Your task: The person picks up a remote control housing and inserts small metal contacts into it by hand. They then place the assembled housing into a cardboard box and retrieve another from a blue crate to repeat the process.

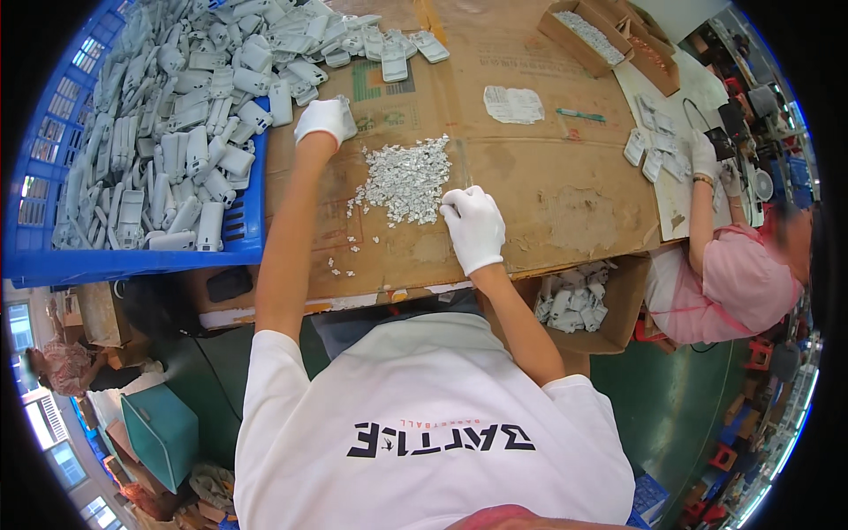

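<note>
White cotton gloves cover both my hands. My left hand (321, 122), reaching to the far side of the cardboard-covered table (565, 208), is closed on a white plastic casing (348, 117). Only part of that casing shows beyond the glove. A heap of small shiny metal pieces (408, 179) lies between my hands, with a few strays toward the front edge. At the heap's right edge is my right hand (475, 228), its fingers curled together. Anything pinched in them is too small to make out.
A blue crate (252, 212) piled with white casings (190, 150) stands left; more casings spill behind. Paper (513, 104) and a green pen (580, 115) lie right. Boxes of small parts (590, 37) stand far right. A carton (623, 305) sits below; a co-worker (733, 274) works right.
</note>
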{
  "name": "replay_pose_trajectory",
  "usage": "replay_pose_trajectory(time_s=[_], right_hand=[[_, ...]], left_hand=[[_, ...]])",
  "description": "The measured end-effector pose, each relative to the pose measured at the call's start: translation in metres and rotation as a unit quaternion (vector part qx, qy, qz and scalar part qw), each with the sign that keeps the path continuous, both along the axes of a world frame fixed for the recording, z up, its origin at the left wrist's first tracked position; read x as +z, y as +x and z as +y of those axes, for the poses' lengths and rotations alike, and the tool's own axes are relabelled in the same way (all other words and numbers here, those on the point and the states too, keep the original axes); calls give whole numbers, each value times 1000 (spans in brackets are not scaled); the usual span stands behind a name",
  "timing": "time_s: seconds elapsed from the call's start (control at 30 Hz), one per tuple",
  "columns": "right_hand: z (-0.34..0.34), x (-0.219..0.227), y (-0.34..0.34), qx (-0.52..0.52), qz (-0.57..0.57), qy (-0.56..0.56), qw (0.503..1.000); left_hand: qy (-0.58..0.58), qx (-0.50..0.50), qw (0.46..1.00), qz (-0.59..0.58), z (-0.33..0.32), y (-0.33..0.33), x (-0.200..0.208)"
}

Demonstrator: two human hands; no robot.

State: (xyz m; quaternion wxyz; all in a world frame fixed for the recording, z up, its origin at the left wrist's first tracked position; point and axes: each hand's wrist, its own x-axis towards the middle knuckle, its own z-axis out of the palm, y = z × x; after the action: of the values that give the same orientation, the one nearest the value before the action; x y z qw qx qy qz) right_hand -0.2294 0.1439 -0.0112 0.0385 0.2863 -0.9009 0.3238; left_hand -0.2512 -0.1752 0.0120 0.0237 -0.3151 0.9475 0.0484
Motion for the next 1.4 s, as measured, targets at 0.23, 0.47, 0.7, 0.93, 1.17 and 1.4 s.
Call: replay_pose_trajectory(time_s=[0.23,0.47,0.7,0.93,1.17,1.4], right_hand=[[9,-1,-20,85,49,115,989],[-6,25,-40,115,-70,130,982],[11,25,-43,163,-74,128,976],[16,11,-27,108,156,60,980],[15,50,-3,129,-196,-227,945],[-6,44,24,159,-30,-194,967]], left_hand=[[64,92,992,62,17,24,11],[196,4,968,158,-6,30,-12],[391,3,822,414,120,108,-4],[388,23,840,379,186,137,11],[346,23,869,354,194,137,5],[300,31,877,375,211,136,17]])
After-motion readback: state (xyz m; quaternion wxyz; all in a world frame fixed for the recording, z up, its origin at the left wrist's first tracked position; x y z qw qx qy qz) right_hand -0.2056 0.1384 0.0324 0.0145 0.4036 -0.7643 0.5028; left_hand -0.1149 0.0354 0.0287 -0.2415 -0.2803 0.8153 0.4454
